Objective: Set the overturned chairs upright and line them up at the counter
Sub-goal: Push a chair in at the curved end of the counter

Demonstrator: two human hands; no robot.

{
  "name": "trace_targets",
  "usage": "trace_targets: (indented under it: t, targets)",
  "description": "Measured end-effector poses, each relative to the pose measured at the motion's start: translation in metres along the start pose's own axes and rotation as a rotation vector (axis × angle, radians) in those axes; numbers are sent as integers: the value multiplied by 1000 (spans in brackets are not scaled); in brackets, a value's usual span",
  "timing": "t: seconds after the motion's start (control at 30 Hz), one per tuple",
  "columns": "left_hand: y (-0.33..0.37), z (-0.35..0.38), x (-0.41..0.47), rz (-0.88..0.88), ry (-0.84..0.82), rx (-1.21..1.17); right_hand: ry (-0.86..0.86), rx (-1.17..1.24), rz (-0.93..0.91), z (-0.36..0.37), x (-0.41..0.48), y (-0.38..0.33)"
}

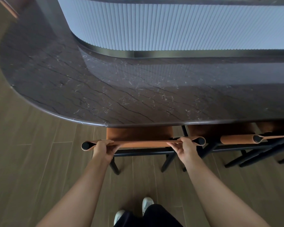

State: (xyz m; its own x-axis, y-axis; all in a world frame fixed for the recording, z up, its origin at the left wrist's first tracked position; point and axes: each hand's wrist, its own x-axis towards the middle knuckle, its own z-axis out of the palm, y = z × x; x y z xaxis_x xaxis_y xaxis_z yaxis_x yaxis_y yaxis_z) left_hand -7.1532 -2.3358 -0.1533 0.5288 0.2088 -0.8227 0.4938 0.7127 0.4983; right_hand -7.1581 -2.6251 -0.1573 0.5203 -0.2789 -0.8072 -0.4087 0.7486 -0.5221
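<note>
A person stands at the dark stone counter [105, 79], gripping the backrest of an orange chair [138, 134]: left hand [103, 149] curled round its left end, right hand [185, 148] round its right. The chair stands upright, seat tucked under the counter's edge, just beside a second chair [236, 139] on the right.

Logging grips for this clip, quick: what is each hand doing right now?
Left hand: grips the chair's backrest near its left end.
Right hand: grips the same backrest near its right end.
</note>
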Motion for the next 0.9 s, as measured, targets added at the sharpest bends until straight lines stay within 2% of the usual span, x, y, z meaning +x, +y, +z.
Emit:
trace_targets:
  t: [0.37,0.6,0.73,0.83,0.9]
  targets:
    - [2,-3,-5,-41,-112,-30,-67,-50,27,-5,-12,-2]
    - [2,-2,-26,10,-85,-80,-90,-139,30,-5,-33,2]
    - [-3,-10,-44,42,-79,-183,-143,-123,9,-4,-51,8]
    - [-11,-23,-60,83,-121,-258,-192,-100,-12,-4,-72,21]
    - [-14,-33,-69,114,-161,-228,-222,-98,-20,-5,-86,33]
